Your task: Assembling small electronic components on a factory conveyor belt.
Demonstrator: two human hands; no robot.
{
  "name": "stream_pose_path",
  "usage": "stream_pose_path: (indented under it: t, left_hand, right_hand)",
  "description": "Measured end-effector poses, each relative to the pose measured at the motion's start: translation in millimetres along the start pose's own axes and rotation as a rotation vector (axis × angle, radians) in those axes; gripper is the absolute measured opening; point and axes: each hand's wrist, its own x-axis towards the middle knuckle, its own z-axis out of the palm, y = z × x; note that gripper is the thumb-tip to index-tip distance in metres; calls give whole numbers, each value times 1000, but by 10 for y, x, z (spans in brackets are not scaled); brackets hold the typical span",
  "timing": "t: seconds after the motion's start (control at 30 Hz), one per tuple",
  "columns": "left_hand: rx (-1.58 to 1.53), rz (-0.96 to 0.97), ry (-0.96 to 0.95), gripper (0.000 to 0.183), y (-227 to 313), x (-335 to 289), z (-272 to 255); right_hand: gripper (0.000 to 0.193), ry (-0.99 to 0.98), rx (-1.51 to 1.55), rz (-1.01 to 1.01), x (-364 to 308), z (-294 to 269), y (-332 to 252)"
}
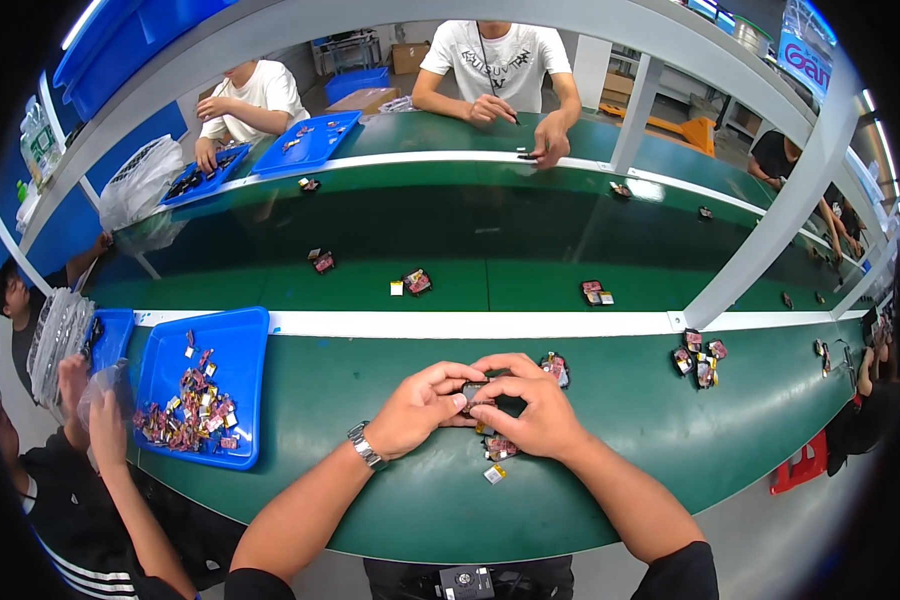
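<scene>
Over the green bench, both my hands are closed on a small black square housing [478, 390], one from each side. My left hand [420, 408], with a metal watch on the wrist, pinches its left edge. The thumb and fingers of my right hand [535, 412] press at its right and near side. Fingers partly cover the housing. Just below my hands lies a red circuit board assembly [500, 447], and a small silver-and-yellow battery pack [495, 473] sits nearer me. Behind my right hand, another board assembly [556, 368] shows in part.
A blue tray [260, 385] full of small board assemblies stands at left, beside a co-worker's hands [100, 405]. More assemblies [700, 358] lie at right. Beyond a white rail [420, 323], a dark green belt [390, 230] carries several pieces. A grey post [770, 230] rises at right; co-workers sit opposite.
</scene>
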Motion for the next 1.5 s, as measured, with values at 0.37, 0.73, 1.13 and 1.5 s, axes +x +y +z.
stream_pose_path:
  t: [0.37, 0.73, 1.13, 1.5]
  left_hand:
    - [-68, 10, 2, 27, -55, 3, -9]
    - [-122, 24, -2, 25, -74, 29, -17]
    - [-93, 25, -13, 26, -67, 34, -14]
    - [-180, 115, -33, 26, -99, -10, -8]
  right_hand:
    - [13, 97, -38, -25, -49, 49, -51]
    - [17, 144, -77, -65, -51, 84, -58]
    - [19, 102, -12, -6, -63, 81, -47]
    - [23, 214, -41, -51, -86, 188, -121]
